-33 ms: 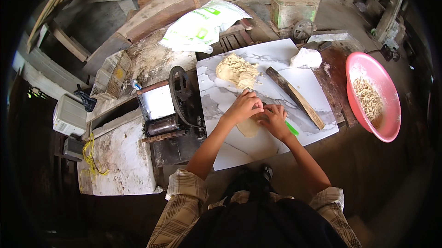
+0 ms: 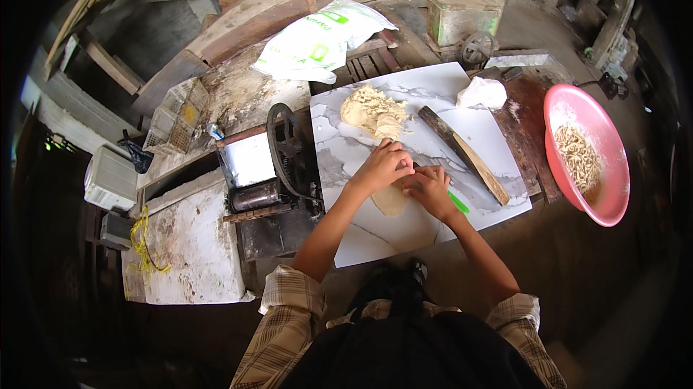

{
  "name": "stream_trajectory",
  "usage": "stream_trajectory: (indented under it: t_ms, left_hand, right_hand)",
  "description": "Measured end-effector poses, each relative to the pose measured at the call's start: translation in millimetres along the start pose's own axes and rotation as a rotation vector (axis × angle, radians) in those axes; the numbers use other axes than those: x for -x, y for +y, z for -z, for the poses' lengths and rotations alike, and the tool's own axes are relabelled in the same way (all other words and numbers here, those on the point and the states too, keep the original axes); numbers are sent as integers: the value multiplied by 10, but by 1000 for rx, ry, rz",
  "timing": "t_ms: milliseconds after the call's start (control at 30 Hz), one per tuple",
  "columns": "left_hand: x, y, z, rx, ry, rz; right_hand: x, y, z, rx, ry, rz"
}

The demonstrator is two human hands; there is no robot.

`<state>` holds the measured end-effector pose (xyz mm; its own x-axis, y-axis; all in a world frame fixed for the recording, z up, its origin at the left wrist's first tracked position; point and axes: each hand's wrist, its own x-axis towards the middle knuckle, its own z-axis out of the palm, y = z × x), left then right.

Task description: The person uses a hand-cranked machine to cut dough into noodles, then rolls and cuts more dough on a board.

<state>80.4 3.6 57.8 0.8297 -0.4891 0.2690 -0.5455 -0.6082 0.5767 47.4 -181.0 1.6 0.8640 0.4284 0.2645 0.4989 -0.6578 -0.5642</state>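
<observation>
Over a marble-patterned white board (image 2: 332, 234), my two hands meet with curled, closed fingers. My left hand (image 2: 384, 167) pinches something hidden at its fingertips. Close beside it, my right hand (image 2: 429, 191) is bent with fingers pressed together; what they hold, if anything, is covered. Under and just in front of them lies a thin flat piece of dough (image 2: 390, 203), partly hidden by the hands. A bright green handle (image 2: 458, 202) sticks out beside my right hand. Beyond my left hand sits a lumpy heap of pale dough (image 2: 374, 111).
A long wooden stick (image 2: 465, 156) lies right of the dough heap, with a white bag (image 2: 481, 93) behind. Far right, a pink basin (image 2: 619, 165) holds small dough pieces. A roller machine with a wheel (image 2: 284, 147) stands left. A white sack (image 2: 317, 42) rests at the back.
The whole view has shifted very slightly. My hands stay in the same place and pose.
</observation>
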Motion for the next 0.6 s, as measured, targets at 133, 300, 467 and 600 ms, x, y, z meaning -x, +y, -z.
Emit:
stream_trajectory:
  t_ms: [133,300,467,600]
  left_hand:
    - [-139,21,175,203,181,75]
    - [-43,-95,146,168,185,224]
    - [132,-101,-143,177,206,303]
    - [230,-39,-277,139,200,359]
  right_hand:
    - [-290,155,86,-182,-87,-129]
    - [-508,95,87,40,-296,-88]
    - [-409,127,-37,123,-299,-17]
    - [-373,182,-24,31,-210,58]
